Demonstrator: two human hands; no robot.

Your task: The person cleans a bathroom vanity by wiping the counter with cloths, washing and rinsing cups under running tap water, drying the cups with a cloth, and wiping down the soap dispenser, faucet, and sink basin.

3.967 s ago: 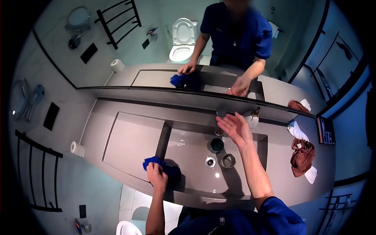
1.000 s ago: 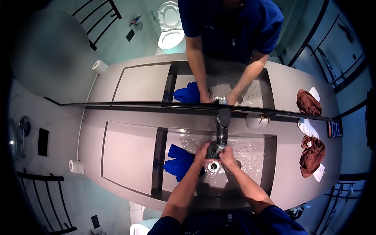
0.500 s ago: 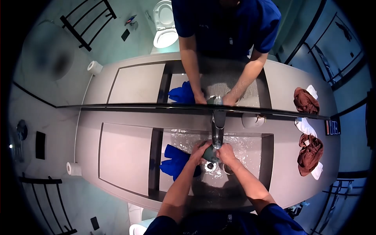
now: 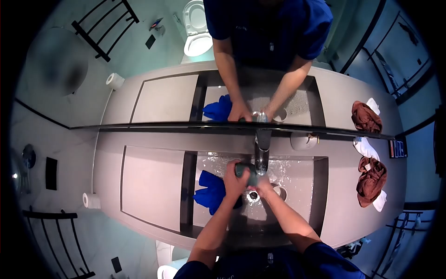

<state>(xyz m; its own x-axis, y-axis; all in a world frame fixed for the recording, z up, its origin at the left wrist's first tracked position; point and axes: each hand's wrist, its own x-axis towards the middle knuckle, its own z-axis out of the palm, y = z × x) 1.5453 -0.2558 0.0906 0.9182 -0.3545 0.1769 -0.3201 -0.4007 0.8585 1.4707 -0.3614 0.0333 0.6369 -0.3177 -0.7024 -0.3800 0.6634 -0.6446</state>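
Observation:
My left hand (image 4: 235, 180) is wrapped round a dark green cup-like container (image 4: 246, 173), held tilted beside the faucet (image 4: 261, 160) above the sink. My right hand (image 4: 264, 187) is at the container's lower right end, under the spout; its fingers are blurred by motion and water. Just below both hands shows the round drain (image 4: 253, 195). A small pale round cup (image 4: 280, 191) stands in the sink by my right wrist. To the left of my left hand, a blue cloth (image 4: 210, 193) lies in the sink.
Walls of the wide sink (image 4: 320, 195) surround my hands. On the right counter lie a brown cloth (image 4: 372, 181) and a white cloth (image 4: 366, 149). A white rounded container (image 4: 304, 141) stands behind the faucet, below the mirror (image 4: 162, 102). A toilet roll (image 4: 91, 201) is at the left.
The green container has turned and shifted slightly up and left, with my left hand now higher round it. My right hand has moved slightly down, uncovering more of the pale cup.

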